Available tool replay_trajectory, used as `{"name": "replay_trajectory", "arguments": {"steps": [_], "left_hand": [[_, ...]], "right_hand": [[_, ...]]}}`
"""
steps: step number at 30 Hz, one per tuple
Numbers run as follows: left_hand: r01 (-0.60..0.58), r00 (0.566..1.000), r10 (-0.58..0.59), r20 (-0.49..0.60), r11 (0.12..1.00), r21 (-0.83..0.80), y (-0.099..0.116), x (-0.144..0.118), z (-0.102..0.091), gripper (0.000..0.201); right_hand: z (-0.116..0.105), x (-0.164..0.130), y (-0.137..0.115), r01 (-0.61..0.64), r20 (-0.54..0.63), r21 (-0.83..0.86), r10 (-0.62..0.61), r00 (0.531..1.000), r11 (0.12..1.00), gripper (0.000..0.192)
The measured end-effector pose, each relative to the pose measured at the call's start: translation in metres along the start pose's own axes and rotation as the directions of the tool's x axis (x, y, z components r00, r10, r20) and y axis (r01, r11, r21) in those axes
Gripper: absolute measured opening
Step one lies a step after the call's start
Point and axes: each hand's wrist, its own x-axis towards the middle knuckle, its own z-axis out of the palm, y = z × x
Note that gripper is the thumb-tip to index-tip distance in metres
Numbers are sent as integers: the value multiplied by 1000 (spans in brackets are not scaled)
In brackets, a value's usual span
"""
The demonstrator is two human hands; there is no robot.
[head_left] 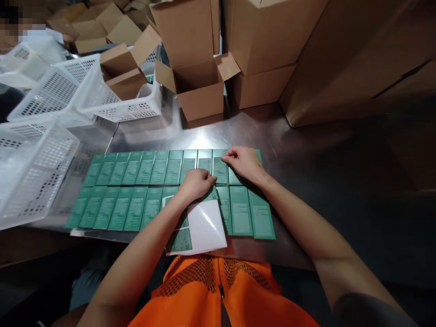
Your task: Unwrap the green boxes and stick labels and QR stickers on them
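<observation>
Your left hand (196, 183) and right hand (243, 162), fingers curled, press on green boxes (136, 190) laid edge-to-edge in two rows near the counter's (306, 136) front edge, keeping them aligned.

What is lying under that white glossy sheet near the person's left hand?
Green cards poke out from under the white sheet at its left edge, near the left hand. Whatever lies beneath the middle of the sheet is covered.

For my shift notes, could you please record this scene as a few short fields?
surface: metal table
laid out: green cards in two rows, side by side
left hand: knuckles down on the cards, mid-row
right hand: fingertips on a top-row card
near edge: white sheet, glossy, partly over cards
left side: white perforated baskets
behind: open cardboard boxes
</observation>
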Motion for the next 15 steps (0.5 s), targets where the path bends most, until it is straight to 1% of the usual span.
{"name": "replay_trajectory", "arguments": {"steps": [9,11,12,13,14,15], "left_hand": [[5,999,-15,41,975,222,11,5,-3,28],[-6,998,-9,55,965,263,14,8,-4,25],[-12,998,-6,64,961,278,15,9,-5,24],[-17,998,-3,70,957,288,16,9,-6,21],[-18,998,-2,68,955,296,16,8,-8,19],[-14,999,-2,54,954,301,15,5,-10,18]], "right_hand": [[3,-2,-1,8,7,-67,-7,1000,998,13],[6,-1,0,17,-46,-72,-20,999,997,13],[7,1,2,12,-91,-65,-18,996,998,21],[8,3,3,0,-135,-54,-8,991,999,33],[8,6,4,-18,-162,-41,11,987,999,47],[7,7,5,-42,-166,-23,37,985,999,56]]}}
